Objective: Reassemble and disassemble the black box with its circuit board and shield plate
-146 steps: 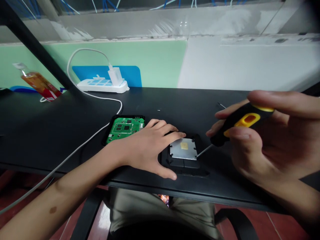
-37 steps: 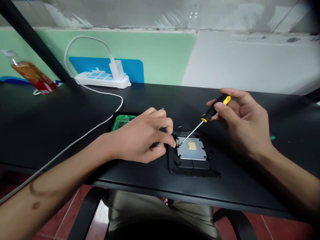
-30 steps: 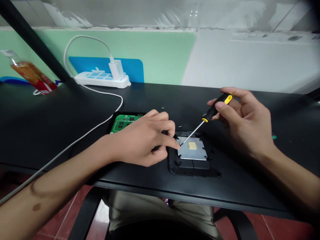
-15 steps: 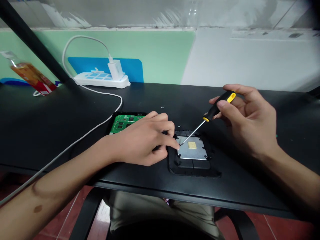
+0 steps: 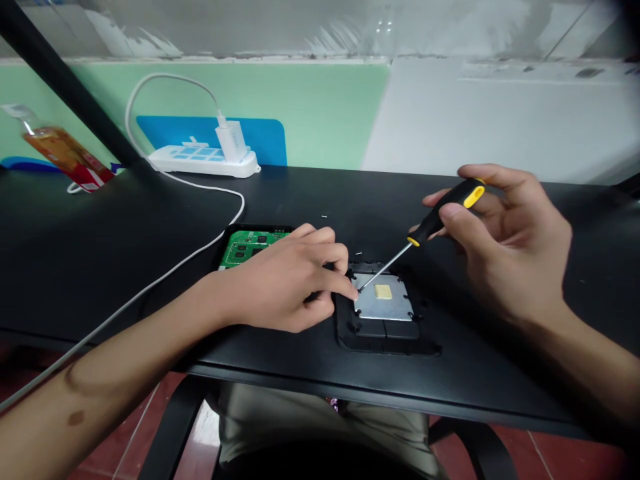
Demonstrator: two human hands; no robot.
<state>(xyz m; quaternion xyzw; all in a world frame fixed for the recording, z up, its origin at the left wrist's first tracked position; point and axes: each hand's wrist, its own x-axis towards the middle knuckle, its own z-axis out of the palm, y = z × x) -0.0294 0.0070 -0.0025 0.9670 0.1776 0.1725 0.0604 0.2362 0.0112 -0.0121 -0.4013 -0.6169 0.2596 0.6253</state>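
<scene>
A black plastic case half [image 5: 385,337] lies near the desk's front edge with a grey metal plate [image 5: 384,305] bearing a small yellow pad in it. My right hand [image 5: 505,240] grips a black-and-yellow screwdriver [image 5: 447,210], whose tip rests at the plate's upper left corner. My left hand [image 5: 287,283] lies beside the case, its thumb and forefinger pinched together right at the screwdriver tip; what they pinch is too small to make out. Behind that hand a green circuit board [image 5: 245,243] sits in another black case half.
A white power strip [image 5: 200,159] with a plugged-in charger stands at the back, its white cable [image 5: 165,273] running across the black desk [image 5: 100,253] and off the front edge. A bottle of orange drink [image 5: 63,155] leans at the far left. Tiny screws lie near the case.
Over the last second my right hand has drawn back to the right and tilted the screwdriver flatter, its tip staying at the plate's corner. My left hand has kept its pinch there.
</scene>
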